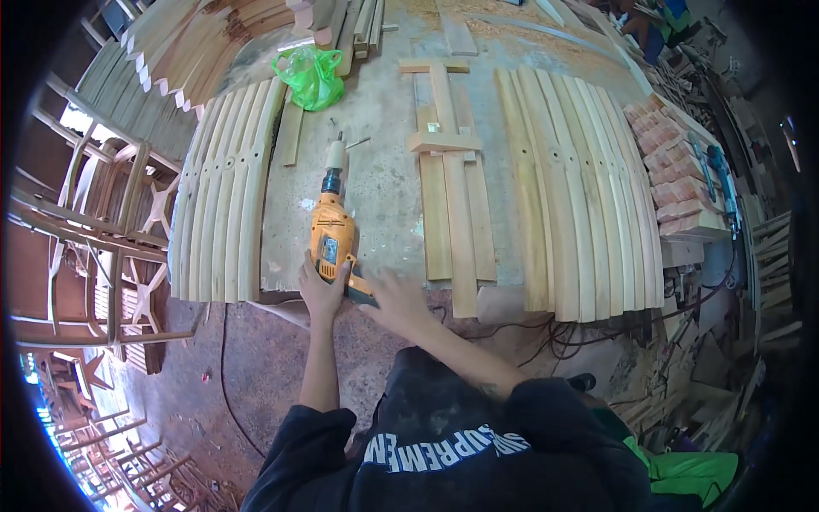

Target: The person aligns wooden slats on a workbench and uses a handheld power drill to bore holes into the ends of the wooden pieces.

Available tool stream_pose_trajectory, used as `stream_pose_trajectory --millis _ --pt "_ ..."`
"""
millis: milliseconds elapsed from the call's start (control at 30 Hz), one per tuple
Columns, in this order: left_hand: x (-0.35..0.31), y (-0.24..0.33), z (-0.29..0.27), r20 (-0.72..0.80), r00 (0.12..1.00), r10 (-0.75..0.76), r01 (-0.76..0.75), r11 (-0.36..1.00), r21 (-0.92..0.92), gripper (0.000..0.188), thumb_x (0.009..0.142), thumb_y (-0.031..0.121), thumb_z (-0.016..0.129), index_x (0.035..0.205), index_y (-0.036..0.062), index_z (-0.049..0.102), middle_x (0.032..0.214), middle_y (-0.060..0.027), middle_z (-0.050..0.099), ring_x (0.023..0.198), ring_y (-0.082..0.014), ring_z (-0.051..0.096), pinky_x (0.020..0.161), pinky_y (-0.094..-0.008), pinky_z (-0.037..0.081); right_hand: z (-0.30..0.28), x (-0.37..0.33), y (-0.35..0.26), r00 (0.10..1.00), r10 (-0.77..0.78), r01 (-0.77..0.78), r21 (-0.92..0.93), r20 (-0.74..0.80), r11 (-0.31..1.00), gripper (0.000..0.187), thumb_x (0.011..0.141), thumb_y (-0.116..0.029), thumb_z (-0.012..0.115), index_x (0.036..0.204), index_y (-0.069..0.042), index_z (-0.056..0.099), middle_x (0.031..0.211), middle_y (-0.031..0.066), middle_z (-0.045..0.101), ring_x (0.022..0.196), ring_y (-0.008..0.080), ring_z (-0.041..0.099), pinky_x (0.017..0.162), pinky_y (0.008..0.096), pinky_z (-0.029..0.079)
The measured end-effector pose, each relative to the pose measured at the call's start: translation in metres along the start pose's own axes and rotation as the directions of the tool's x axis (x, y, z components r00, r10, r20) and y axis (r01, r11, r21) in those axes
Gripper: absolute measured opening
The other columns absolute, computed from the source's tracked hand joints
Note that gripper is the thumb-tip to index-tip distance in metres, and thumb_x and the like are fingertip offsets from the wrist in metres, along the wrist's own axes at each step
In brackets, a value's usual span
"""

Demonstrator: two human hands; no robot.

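A yellow-and-black power drill (332, 230) points away from me over the worktable (384, 196). A pale cylinder (335, 155) sits at the front of its dark chuck, with a thin bit end showing beyond. My left hand (322, 288) is closed around the drill's rear end, thumb on one side and fingers on the other. My right hand (397, 299) is at the drill's handle on the right, smeared by motion, so its grip does not show clearly. A small metal rod (359, 141) lies beside the pale cylinder.
Rows of curved wooden slats stand left (226, 196) and right (589, 188). Between them lies a wooden jig (452, 196) of flat boards and crosspieces. A green plastic bag (311, 78) rests farther back. Stacked wood blocks (674, 166) are at the right edge; cables (546, 337) trail below.
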State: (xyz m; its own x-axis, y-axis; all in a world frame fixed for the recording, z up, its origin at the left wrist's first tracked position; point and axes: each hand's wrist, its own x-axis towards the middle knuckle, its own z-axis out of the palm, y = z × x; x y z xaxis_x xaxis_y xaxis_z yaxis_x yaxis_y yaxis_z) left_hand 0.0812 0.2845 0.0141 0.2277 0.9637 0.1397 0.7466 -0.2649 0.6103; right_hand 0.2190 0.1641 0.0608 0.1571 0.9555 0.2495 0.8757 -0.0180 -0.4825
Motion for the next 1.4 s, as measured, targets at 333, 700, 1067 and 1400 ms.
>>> stream_pose_trajectory --millis 333,700,1067,1400 --pt "-0.030 0.039 -0.017 -0.298 0.941 0.161 -0.167 0.986 0.006 0.075 0.079 0.030 0.069 0.138 0.0005 0.033 0.131 -0.0216 0.040 0.122 -0.0362 0.039 0.099 -0.0435 0.034 -0.047 -0.088 0.086 0.618 0.692 -0.784 0.217 0.373 0.582 0.057 0.076 -0.050 0.064 0.098 0.003 0.062 0.086 0.0233 0.066 0.086 0.0394 0.064 0.072 0.0480 0.048" --pt "-0.176 0.120 0.053 0.278 0.960 0.034 0.171 0.715 -0.678 0.048 0.084 0.019 0.066 0.122 -0.0035 0.050 0.100 -0.0156 0.061 0.093 -0.0255 0.058 0.088 -0.0377 0.045 -0.007 -0.244 0.034 0.614 0.714 -0.789 0.290 0.338 0.541 0.043 0.074 -0.041 0.069 0.074 0.002 0.067 0.062 0.0144 0.064 0.062 0.0265 0.066 0.059 0.0384 0.050" --pt "-0.218 0.117 0.095 0.700 0.712 -0.057 0.566 0.636 -0.525 0.049 0.077 0.034 0.072 0.105 -0.0025 0.054 0.081 -0.0098 0.063 0.071 -0.0177 0.061 0.067 -0.0316 0.050 -0.014 -0.349 -0.016 0.574 0.555 -0.819 0.411 0.603 0.401 0.046 0.079 -0.033 0.072 0.100 0.004 0.053 0.080 0.0122 0.062 0.072 0.0182 0.062 0.066 0.0314 0.050" --pt "-0.238 0.120 0.084 0.577 0.810 -0.103 0.480 0.681 -0.553 0.052 0.077 0.037 0.073 0.105 -0.0032 0.054 0.079 -0.0079 0.062 0.068 -0.0160 0.059 0.062 -0.0305 0.049 -0.018 -0.351 0.007 0.599 0.329 -0.794 0.595 0.730 0.124 0.042 0.085 -0.029 0.067 0.110 0.002 0.053 0.089 0.0076 0.063 0.082 0.0134 0.061 0.074 0.0259 0.049"
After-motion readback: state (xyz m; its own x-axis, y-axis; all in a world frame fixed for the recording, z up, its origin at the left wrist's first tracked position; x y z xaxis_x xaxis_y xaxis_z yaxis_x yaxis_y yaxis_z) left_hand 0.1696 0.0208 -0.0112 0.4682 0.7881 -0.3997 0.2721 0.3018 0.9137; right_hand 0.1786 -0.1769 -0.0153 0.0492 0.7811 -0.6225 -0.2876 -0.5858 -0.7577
